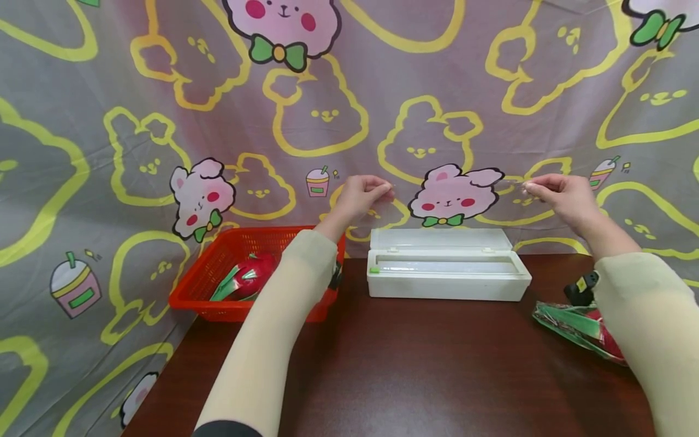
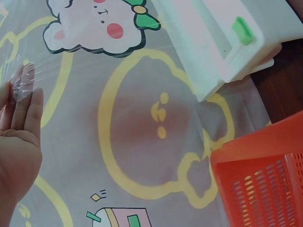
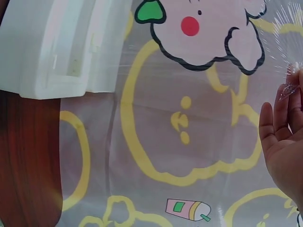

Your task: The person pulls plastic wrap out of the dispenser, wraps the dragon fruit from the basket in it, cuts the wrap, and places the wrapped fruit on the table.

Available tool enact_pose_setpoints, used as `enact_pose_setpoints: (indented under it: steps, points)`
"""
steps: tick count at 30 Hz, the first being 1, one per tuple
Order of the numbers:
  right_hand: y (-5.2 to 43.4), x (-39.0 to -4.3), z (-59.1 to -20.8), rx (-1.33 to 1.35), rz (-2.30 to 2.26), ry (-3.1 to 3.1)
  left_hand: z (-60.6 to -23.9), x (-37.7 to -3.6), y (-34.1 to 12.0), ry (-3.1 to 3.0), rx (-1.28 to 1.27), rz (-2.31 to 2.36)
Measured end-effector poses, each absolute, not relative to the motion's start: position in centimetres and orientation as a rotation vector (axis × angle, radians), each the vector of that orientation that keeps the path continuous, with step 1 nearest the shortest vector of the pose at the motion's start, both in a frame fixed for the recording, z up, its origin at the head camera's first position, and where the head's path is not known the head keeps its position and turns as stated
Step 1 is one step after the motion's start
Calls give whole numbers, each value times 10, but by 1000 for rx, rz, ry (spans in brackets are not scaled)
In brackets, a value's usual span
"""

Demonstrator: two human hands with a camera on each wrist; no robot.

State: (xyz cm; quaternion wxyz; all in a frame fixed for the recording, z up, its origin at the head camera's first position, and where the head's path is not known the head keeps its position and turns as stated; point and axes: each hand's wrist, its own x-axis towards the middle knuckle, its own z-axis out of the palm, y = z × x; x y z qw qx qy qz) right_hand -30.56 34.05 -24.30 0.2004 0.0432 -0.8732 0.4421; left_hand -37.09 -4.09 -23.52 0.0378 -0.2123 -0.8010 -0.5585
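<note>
Both forearms rise from the near table edge, the left hand (image 1: 361, 195) and right hand (image 1: 558, 194) lifted well apart, each pinching an upper corner of a clear film sheet (image 1: 453, 206) stretched between them above the open white dispenser box (image 1: 448, 279) at the table's far side.

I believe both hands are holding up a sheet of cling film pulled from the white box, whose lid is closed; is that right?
Not quite: the lid of the white box is open, standing up behind the roll, as the head view shows. The rest holds: the left hand and right hand each pinch a corner of the cling film above the box.
</note>
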Motion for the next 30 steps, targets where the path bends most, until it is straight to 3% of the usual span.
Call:
enact_pose_setpoints:
  steps: [30]
  points:
    - [332,-299,-205,112,1209,-2212,-190,-365,-35,-2255,-761,-1663]
